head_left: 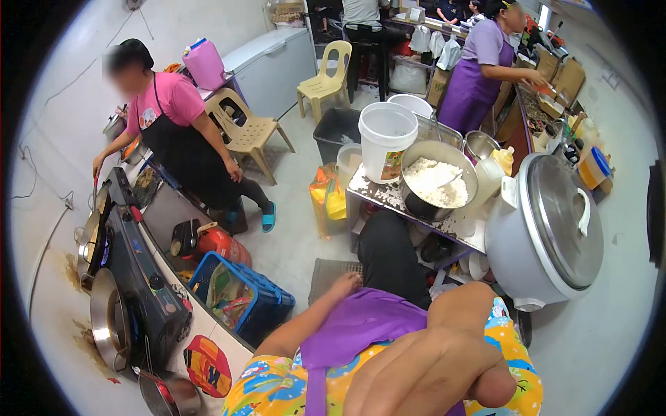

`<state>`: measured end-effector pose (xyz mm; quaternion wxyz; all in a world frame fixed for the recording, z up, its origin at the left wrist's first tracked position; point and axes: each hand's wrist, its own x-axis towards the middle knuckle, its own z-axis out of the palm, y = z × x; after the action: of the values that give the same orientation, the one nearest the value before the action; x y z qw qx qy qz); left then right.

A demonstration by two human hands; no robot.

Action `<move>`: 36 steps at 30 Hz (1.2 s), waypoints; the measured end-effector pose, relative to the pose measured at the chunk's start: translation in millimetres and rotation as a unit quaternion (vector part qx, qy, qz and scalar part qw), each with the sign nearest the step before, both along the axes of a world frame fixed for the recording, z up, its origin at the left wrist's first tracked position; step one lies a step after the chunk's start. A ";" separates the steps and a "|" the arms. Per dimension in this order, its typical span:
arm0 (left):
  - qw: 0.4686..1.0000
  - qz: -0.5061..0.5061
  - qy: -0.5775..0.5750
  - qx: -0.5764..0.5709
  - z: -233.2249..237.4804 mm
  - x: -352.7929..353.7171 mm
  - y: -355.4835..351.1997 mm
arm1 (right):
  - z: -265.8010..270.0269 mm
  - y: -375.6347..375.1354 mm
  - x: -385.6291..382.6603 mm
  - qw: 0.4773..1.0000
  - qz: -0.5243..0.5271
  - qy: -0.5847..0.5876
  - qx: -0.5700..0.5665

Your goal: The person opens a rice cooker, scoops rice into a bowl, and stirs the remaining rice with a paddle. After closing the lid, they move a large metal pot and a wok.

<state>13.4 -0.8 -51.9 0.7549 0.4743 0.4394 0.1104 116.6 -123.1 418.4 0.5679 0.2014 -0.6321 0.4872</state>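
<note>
My left hand (pixel 345 283) hangs down beside my black trouser leg (pixel 390 258), fingers loosely apart, holding nothing. My right hand (pixel 424 378) is raised very close to the camera and fills the bottom of the view. Its fingers run out of frame, so I cannot tell if it holds anything. I wear a purple apron (pixel 361 322) over a bright patterned shirt. Just ahead of my legs a metal pot of white rice (pixel 437 182) with a white scoop in it sits on a small table (pixel 388 197). A large grey rice cooker (pixel 548 229) with its lid on stands to the right.
A white bucket (pixel 386 132) stands behind the rice pot. On the left a counter holds a black stove (pixel 139 277) and pans, with a person in a pink shirt (pixel 173 118) at it. A blue basket (pixel 239 295) and red gas cylinder (pixel 218 243) sit below. Another person in a purple apron (pixel 479 69) works at the back.
</note>
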 end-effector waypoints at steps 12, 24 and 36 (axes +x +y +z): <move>0.853 -0.164 -0.088 0.488 150.7 68.5 -24.5 | -55.7 67.9 22.2 0.825 -0.482 -0.293 0.036; 0.698 -0.279 -0.088 0.654 119.2 73.3 -26.9 | -338.5 123.8 58.7 0.522 -0.431 -0.736 0.002; 0.709 -0.274 -0.086 0.644 118.9 71.5 -24.6 | -342.4 128.2 58.3 0.588 -0.431 -0.683 -0.045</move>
<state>85.0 -25.4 67.1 0.2984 0.9331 0.0457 0.1956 174.9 5.1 76.0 0.1216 -0.5125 -0.8242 0.2080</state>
